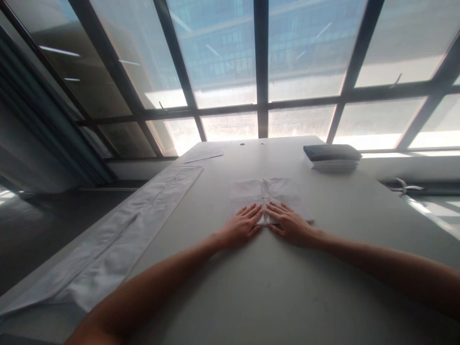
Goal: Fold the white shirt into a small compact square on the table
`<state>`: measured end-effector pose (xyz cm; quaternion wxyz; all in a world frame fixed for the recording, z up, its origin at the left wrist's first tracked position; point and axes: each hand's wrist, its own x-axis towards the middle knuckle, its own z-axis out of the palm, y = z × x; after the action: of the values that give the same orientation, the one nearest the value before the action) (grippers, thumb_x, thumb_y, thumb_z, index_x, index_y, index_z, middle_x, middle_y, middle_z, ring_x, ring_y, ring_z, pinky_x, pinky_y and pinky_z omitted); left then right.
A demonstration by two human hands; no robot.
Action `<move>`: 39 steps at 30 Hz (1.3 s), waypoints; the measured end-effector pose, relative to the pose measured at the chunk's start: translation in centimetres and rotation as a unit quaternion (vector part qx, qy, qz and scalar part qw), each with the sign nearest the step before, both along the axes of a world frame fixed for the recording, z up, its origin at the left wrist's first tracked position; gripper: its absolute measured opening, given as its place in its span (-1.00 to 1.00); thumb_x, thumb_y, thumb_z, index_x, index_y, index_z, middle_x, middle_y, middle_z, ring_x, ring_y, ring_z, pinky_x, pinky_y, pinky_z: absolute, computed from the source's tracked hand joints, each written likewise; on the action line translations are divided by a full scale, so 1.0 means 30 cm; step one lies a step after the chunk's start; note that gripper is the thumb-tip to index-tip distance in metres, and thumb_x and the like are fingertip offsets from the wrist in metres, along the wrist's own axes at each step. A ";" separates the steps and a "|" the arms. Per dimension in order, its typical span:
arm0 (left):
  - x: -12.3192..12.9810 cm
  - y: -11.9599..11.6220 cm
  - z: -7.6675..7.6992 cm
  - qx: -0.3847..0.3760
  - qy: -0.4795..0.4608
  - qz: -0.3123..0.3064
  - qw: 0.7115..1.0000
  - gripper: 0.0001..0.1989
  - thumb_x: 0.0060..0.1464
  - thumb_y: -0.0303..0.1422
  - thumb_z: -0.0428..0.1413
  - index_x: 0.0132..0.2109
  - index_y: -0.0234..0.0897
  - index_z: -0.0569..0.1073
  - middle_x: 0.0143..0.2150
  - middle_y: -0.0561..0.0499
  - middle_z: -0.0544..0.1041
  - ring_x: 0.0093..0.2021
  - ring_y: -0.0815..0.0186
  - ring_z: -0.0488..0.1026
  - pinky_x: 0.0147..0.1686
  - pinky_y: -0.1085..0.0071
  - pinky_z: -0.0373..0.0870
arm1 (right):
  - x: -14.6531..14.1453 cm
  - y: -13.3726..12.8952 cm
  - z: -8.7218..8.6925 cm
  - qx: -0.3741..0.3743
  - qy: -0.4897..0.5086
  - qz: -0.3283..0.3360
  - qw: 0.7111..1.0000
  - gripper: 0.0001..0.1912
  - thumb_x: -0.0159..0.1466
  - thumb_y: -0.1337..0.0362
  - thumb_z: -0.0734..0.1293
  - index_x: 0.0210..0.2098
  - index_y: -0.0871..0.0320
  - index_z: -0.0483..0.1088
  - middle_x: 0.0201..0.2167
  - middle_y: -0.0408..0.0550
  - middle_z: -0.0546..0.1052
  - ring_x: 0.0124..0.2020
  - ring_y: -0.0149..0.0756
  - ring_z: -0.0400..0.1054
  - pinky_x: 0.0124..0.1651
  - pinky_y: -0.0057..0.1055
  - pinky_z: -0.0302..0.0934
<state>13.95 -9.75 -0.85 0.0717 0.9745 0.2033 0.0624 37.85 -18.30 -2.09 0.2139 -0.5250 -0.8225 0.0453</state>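
Observation:
A folded white cloth [283,189] lies flat on the white table [258,287], with a crease or gap running down its middle. My left hand [241,226] rests palm down on its near left part, fingers stretched out toward the middle. On the near right part lies my right hand [292,224], also flat with its fingers extended. The fingertips of both hands almost meet at the middle crease. Neither hand grips anything, and the cloth's near edge is partly hidden beneath them.
Long white fabric [118,239] stretches along the table's left side. Thin white sheets [201,152] lie at the far left. A folded stack with a dark piece [332,152] on top sits at the back right. Large windows stand behind, a dark curtain [46,110] at left.

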 end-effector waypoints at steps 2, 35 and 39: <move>0.001 -0.002 0.004 -0.001 0.005 0.009 1.000 -0.36 0.48 -0.06 -0.20 0.56 -0.19 0.00 0.57 -0.10 -0.06 0.57 0.14 -0.15 0.51 0.11 -0.15 | 0.004 -0.004 -0.006 0.011 0.018 -0.014 1.000 -0.34 0.39 0.24 0.26 0.46 0.16 0.21 0.45 0.15 0.22 0.48 -0.03 0.07 0.49 0.04 -0.01; 0.316 0.364 0.015 -0.016 0.017 0.217 0.976 -0.43 0.49 -0.23 -0.28 0.48 -0.40 0.14 0.54 -0.32 0.08 0.54 -0.03 -0.03 0.45 -0.10 -0.09 | 0.017 0.446 0.075 -0.093 -0.030 -0.188 0.977 -0.35 0.51 0.15 0.04 0.47 0.38 0.11 0.49 0.33 0.06 0.53 0.04 -0.11 0.48 0.08 -0.14; 0.307 0.357 -0.009 0.005 0.012 0.217 0.976 -0.44 0.48 -0.28 -0.26 0.48 -0.41 0.15 0.54 -0.29 0.08 0.54 -0.01 -0.03 0.47 -0.08 -0.13 | 0.013 0.506 0.034 -0.104 -0.067 -0.189 0.974 -0.34 0.52 0.10 0.00 0.49 0.32 0.07 0.51 0.27 0.05 0.53 0.01 -0.11 0.49 0.12 -0.22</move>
<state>23.14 0.97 -1.10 0.0490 0.9081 0.4106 0.0655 38.25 -3.12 -1.08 0.1068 -0.6919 -0.7120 0.0542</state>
